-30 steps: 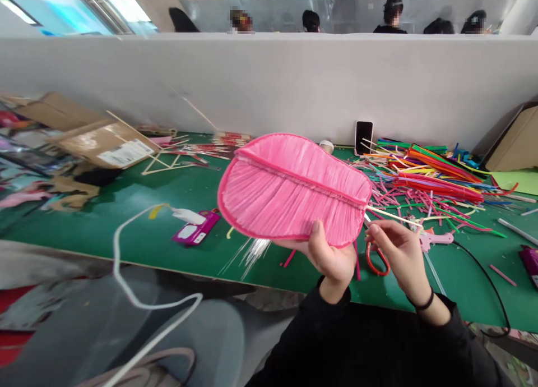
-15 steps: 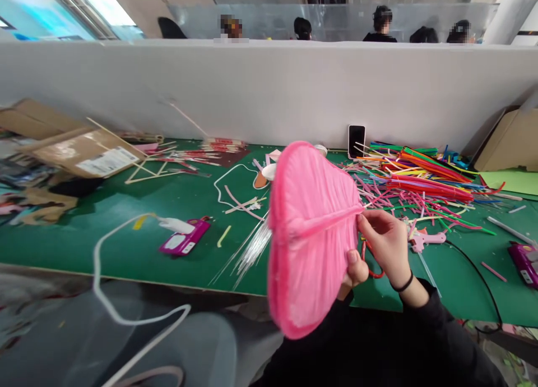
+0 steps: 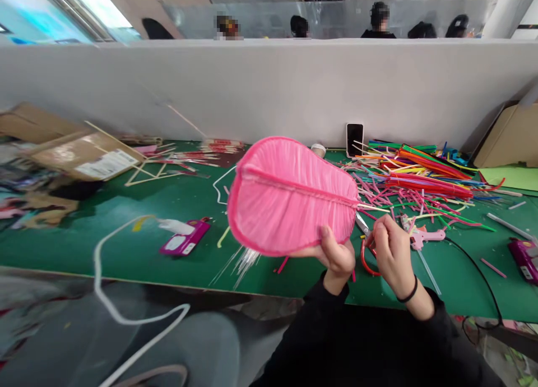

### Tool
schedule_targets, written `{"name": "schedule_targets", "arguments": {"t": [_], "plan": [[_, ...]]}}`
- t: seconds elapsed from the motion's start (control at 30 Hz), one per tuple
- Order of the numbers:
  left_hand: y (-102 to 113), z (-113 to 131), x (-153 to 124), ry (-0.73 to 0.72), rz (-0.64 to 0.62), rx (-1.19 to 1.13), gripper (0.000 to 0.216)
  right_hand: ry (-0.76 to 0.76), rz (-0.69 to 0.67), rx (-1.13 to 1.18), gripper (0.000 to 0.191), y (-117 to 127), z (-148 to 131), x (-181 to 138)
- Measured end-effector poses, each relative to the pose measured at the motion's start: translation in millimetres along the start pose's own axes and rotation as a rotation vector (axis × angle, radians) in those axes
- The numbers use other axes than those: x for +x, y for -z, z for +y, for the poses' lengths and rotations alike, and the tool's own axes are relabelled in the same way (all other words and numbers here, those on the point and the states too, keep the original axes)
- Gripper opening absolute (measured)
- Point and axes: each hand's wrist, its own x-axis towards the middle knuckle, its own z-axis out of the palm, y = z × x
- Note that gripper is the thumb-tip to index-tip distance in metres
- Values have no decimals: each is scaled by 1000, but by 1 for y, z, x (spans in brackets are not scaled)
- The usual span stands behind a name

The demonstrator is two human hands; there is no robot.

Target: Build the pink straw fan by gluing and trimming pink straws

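Note:
In my left hand (image 3: 336, 258) is a pink petal-shaped piece (image 3: 290, 196), its thumb on the front and its fingers behind. The piece has a fuzzy darker pink rim and a midrib, and a thin pale stem (image 3: 374, 208) sticks out at its right end. Just below that stem, my right hand (image 3: 393, 255) is closed, its fingers curled. Whatever they may pinch is hidden. Red-handled scissors (image 3: 370, 266) lie on the table right beside those fingers, partly behind them in my view; I cannot tell whether they touch.
Colourful pipe cleaners (image 3: 428, 179) pile up at the right, near a pink glue gun (image 3: 428, 236) with a black cord. A phone (image 3: 355, 140) leans on the white partition (image 3: 269, 90). Wires (image 3: 246, 263), a purple box (image 3: 185, 242) and a cardboard box (image 3: 92, 154) lie leftward.
The petal-shaped piece has turned from a steep, edge-on tilt to face me more broadly, its tip swinging left. My right hand has left the stem and moved slightly right and down.

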Motion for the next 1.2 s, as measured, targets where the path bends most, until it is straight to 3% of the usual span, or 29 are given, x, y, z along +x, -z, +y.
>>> {"name": "schedule_targets", "arguments": {"t": [0.1,0.2,0.27,0.43,0.57,0.73,0.87,0.97,1.1,1.2], "plan": [[-12,29,13,44,41,-169,62,-174,-119,273,27,-1,9,-6],[-13,49,18,114,45,-362,60,-301,-228,611,41,-6,13,-7],[-11,54,16,178,20,-408,61,-325,-289,685,42,-10,12,-6],[-6,51,5,273,-24,-395,61,-262,-244,658,28,-14,6,-4],[-5,51,6,262,-133,-468,56,-231,-175,696,26,-14,4,-6],[-3,54,21,467,-382,-608,54,-308,-75,714,37,-10,9,-3],[3,51,39,508,-386,-577,52,-276,38,672,43,0,16,5],[15,43,56,619,-440,-559,59,-227,105,590,42,14,22,11],[41,29,81,782,-636,-463,80,-168,182,479,40,34,31,19],[57,20,94,815,-902,-311,72,-122,170,345,39,38,36,25]]}}
